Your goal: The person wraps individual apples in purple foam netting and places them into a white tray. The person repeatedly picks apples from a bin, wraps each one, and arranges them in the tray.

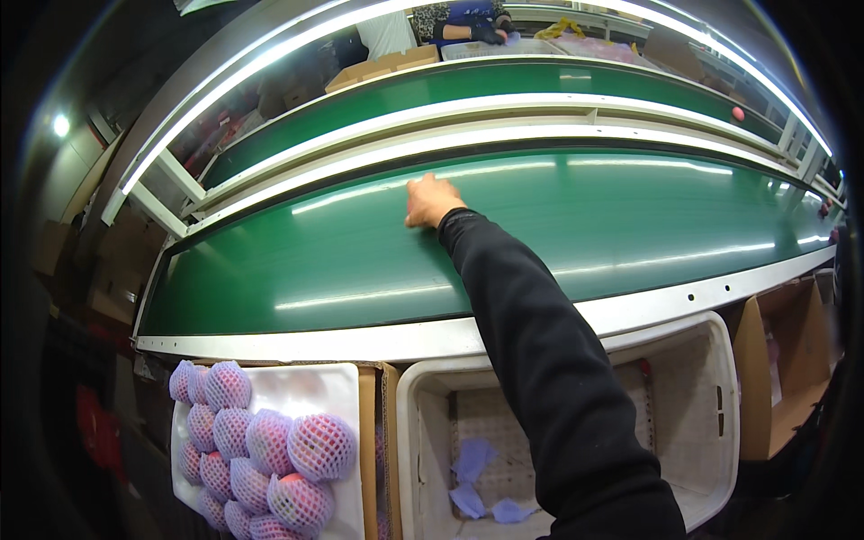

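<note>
My right hand (432,200) is stretched out over the green conveyor belt (360,261), toward its far side, at the end of a black sleeve. Its fingers are curled and closed; a bit of reddish colour shows at their edge, but what they hold, if anything, is mostly hidden. My left hand does not show. At the lower left, round reddish fruits in purple foam nets (321,447) fill much of a white tray (319,382), whose upper right part is bare.
A pale plastic crate (702,396) holds loose purple foam nets (472,459) below my arm. Cardboard boxes (792,360) stand beside it. Small red fruits (825,208) lie at the belt's right end. Across a second belt (432,85), a person's gloved hands (490,34) work.
</note>
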`<state>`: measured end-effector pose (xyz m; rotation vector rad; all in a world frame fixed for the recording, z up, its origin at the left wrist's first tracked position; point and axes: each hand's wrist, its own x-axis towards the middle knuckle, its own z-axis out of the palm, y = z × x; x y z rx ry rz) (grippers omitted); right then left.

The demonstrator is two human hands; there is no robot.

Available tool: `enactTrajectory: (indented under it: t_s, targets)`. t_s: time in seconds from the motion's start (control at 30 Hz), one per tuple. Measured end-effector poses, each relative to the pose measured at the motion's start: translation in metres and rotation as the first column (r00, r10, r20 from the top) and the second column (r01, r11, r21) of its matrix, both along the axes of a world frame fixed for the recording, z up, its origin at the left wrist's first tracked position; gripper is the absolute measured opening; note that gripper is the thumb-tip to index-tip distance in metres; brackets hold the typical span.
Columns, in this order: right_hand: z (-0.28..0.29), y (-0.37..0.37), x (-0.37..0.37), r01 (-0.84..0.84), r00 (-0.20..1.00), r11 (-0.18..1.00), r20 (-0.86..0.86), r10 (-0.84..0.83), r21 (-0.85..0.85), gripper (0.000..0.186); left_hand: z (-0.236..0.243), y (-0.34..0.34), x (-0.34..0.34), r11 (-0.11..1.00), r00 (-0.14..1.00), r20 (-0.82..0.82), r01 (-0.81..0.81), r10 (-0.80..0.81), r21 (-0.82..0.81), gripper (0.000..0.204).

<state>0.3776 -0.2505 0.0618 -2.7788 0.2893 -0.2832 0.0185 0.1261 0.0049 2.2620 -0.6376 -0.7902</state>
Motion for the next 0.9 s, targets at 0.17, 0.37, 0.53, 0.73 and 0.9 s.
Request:
enactTrajectory:
  t_s: [0.17, 0.37, 0.53, 0.73, 0.9]
  targets:
    - [0.007, 0.012, -0.057, -0.304, 0.952, 0.839, 0.123, 0.279, 0.451, 0.047, -0.001, -0.002, 0.0, 0.999, 0.999, 0.034, 0.036, -0.035, -0.041, 0.017]
    - [0.048, 0.021, -0.201, -0.514, 0.824, 0.489, 0.247, 0.51, 0.705, 0.065, -0.005, -0.003, -0.009, 0.988, 0.991, 0.098, 0.103, -0.092, -0.113, 0.022]
    - [0.062, 0.047, -0.329, -0.277, 0.847, 0.43, 0.007, 0.532, 0.859, 0.062, -0.01, -0.009, -0.012, 0.949, 0.965, 0.185, 0.225, -0.186, -0.221, 0.027]
    - [0.038, 0.096, -0.407, -0.069, 0.966, 0.564, -0.087, 0.245, 0.823, 0.066, 0.004, -0.033, -0.011, 0.767, 0.866, 0.494, 0.369, -0.078, -0.525, 0.036]
    - [0.063, 0.169, -0.432, -0.287, 0.953, 0.595, 0.164, 0.253, 0.751, 0.067, 0.036, -0.032, -0.013, 0.659, 0.814, -0.575, -0.391, -0.078, -0.642, 0.045]
